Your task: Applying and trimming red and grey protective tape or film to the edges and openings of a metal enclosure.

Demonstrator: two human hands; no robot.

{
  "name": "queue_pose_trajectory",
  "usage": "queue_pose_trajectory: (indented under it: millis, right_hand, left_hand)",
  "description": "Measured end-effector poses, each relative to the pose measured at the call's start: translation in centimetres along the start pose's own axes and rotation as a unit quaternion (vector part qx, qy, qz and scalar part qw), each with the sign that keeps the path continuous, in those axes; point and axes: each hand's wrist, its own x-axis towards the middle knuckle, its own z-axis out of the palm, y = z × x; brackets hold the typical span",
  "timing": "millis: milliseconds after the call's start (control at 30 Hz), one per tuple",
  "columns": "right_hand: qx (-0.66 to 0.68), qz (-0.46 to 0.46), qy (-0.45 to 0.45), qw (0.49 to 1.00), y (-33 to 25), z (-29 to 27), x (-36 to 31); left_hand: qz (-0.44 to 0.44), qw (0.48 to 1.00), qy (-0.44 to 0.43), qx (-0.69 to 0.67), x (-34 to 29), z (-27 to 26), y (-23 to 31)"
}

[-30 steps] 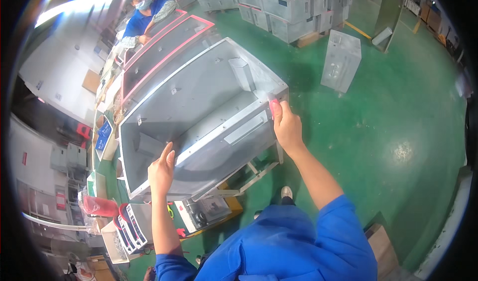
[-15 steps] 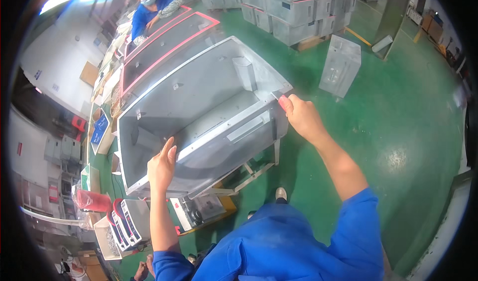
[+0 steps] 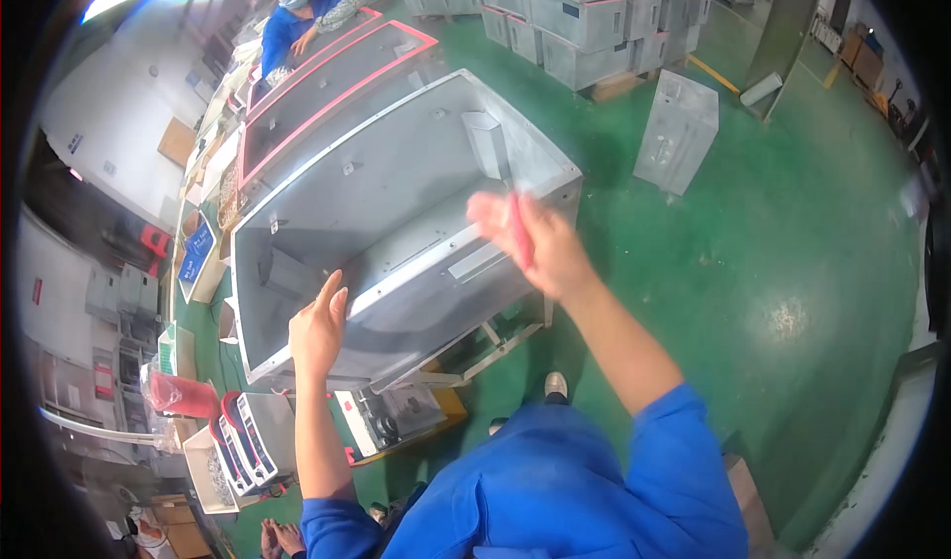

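Observation:
A large grey metal box [image 3: 406,315] stands open side up in front of me, its pale rim facing me. My left hand [image 3: 317,333] rests on the near rim toward the left corner, fingers stretched over the edge. My right hand [image 3: 543,247] is above the near rim toward the right and blurred by motion. In it is a red-handled hand tool [image 3: 520,232], its handle crossing the palm. A thin dark tip seems to stick out at the top, but the tool's kind cannot be made out.
Behind the box stand more grey boxes with red-edged rims [image 3: 342,94]. A co-worker [image 3: 297,24] leans over the farthest. Grey boxes [image 3: 584,24] are stacked at the back, and a single box [image 3: 679,128] stands on the green floor. Parts bins [image 3: 203,262] line the left side.
My right hand has moved left from the box's right corner with the red-handled tool, and the tool has turned more upright. My left hand stays on the rim.

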Motion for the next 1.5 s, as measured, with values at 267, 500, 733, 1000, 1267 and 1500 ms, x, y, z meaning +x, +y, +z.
queue_pose_trajectory:
  millis: [267,500,733,1000,1267,1500]
  right_hand:
    - [0.152,-0.108,-0.048,0.981,-4.4,-7.1,1.6]
    - [0.108,-0.214,0.186,0.953,-6.8,-7.1,3.9]
    - [0.111,-0.069,0.097,0.987,-6.4,-3.8,4.0]
    - [0.038,0.001,-0.166,0.985,-3.5,-5.3,0.4]
    - [0.174,-0.229,0.071,0.955,-3.0,-8.5,3.6]
    - [0.026,-0.117,-0.161,0.980,0.3,-7.1,3.2]
  left_hand:
    - [-0.004,1.000,0.013,-0.011,-0.4,0.1,-0.1]
    - [-0.013,1.000,0.005,0.007,-0.4,-0.3,0.2]
    - [-0.043,0.999,-0.024,-0.014,0.4,-0.3,0.6]
    - [-0.088,0.994,-0.039,-0.055,0.7,-0.5,1.2]
    - [-0.091,0.993,-0.028,-0.064,0.1,-0.4,1.0]
    - [-0.038,0.996,0.048,-0.066,0.7,-0.4,1.1]
